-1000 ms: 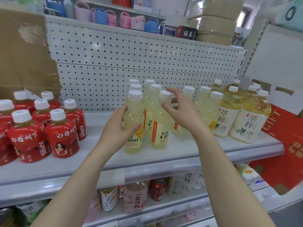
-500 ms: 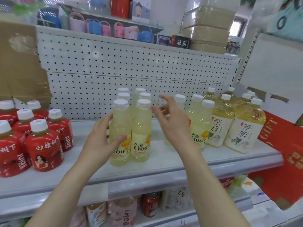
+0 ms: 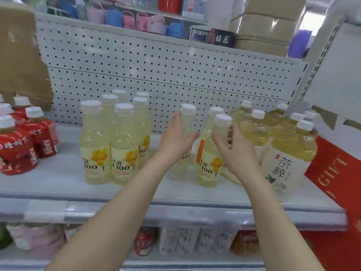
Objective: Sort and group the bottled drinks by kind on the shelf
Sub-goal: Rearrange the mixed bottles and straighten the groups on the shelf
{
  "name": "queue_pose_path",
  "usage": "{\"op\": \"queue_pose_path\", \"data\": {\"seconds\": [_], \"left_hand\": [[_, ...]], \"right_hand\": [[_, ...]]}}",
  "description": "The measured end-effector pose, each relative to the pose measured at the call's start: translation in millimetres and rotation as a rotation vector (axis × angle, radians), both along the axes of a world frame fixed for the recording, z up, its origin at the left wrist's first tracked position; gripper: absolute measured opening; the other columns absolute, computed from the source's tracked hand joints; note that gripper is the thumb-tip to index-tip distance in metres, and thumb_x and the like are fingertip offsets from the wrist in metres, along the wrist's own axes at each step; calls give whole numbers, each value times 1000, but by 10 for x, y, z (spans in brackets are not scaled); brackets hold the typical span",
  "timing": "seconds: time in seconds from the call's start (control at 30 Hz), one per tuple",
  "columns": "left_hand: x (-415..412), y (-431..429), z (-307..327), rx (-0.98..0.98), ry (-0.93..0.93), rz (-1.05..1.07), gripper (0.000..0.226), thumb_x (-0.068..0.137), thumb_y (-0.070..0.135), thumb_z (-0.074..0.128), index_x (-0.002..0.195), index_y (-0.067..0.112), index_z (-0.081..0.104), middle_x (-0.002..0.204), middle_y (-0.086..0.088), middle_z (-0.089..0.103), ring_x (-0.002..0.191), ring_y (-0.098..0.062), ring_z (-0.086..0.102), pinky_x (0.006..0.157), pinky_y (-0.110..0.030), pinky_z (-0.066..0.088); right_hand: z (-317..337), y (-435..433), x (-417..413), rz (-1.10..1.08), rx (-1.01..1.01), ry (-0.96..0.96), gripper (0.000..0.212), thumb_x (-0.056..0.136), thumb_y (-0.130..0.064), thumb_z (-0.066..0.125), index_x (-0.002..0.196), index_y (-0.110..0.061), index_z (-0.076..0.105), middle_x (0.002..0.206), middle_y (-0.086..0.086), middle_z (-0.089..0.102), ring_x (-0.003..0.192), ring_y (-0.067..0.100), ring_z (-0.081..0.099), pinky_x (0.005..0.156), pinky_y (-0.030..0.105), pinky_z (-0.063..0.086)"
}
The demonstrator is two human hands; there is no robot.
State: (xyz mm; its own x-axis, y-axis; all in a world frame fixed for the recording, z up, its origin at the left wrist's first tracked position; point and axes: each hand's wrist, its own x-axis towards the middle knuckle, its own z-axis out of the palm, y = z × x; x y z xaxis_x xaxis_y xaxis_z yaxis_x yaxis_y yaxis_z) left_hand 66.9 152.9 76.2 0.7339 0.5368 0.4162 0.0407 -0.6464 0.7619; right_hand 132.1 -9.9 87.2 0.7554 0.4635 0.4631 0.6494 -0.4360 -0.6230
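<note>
Left hand (image 3: 175,140) clasps one pale-yellow plastic bottle (image 3: 188,119), right hand (image 3: 233,153) its neighbour (image 3: 222,121), toward the white metal shelf's (image 3: 58,185) right end.
Probably full, heavyish, slick; hold the shoulders.

Open shelf (image 3: 64,180) gap between red juice bottles (image 3: 29,147) and lemon bottles (image 3: 109,153); tea bottles (image 3: 283,137) block right.

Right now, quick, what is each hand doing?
Left hand: grips a pale bottle.
Right hand: grips the next pale bottle.
</note>
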Motion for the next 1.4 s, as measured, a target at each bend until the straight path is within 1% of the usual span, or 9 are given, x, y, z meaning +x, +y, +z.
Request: {"op": "queue_pose_path", "data": {"seconds": [0.37,0.47,0.57,0.83,0.97,1.03,1.2,1.27,1.4], "left_hand": [[-937,-259,-81,25,-42,71,54,87,42,69,134,27,48,121,13,63,111,-8,58,88,-30,45],[-1217,-277,-85,-7,-89,127,54,74,56,64,121,33,51,113,22,64,103,5,60,82,-28,49],[-1320,-223,-95,-31,-110,204,43,80,48,70,114,34,49,108,25,63,98,14,57,73,-23,45],[-1356,-205,-118,0,-109,242,38,86,39,71,116,34,48,109,22,64,102,5,59,75,-20,42],[-1326,-202,-113,25,-88,230,42,85,40,69,121,35,48,112,23,63,104,3,59,80,-24,45],[-1312,-194,-108,32,-72,222,44,85,43,68,123,36,47,113,24,61,104,3,59,82,-28,47],[-1330,-159,-105,41,-36,211,47,86,45,66,124,38,41,116,23,59,107,-3,58,84,-30,46],[-1332,-150,-102,48,-40,215,48,86,44,66,126,36,41,115,22,58,106,-4,57,82,-29,44],[-1338,-148,-119,61,-45,218,49,86,44,67,127,33,43,116,18,60,107,-8,58,83,-33,46]], "right_hand": [[-80,47,-126,186,-5,24,35,89,-43,72,114,-31,51,111,-10,60,88,7,59,66,15,41],[-96,363,-226,255,8,20,39,90,-41,70,121,-22,57,115,-5,63,101,15,60,82,33,50],[-98,773,-218,283,26,32,38,92,-37,69,123,-17,57,116,0,65,104,18,59,85,35,46],[-35,1506,93,305,15,234,40,97,-32,63,130,-16,48,122,7,64,105,32,66,89,53,56],[-7,1532,109,314,-46,258,39,101,-28,57,134,-15,42,129,9,61,110,33,64,93,47,54],[-11,1446,82,289,-47,156,45,103,-19,52,145,-14,38,140,9,55,122,31,57,95,34,44],[31,963,119,-131,272,-518,57,90,3,54,144,-13,46,136,10,54,126,31,47,108,35,33],[73,837,219,-201,218,-436,64,93,-6,57,152,-11,34,143,16,47,131,35,43,112,43,32],[95,719,278,-51,109,-36,62,104,-16,47,158,-21,18,135,16,49,109,31,52,83,36,37]]}}
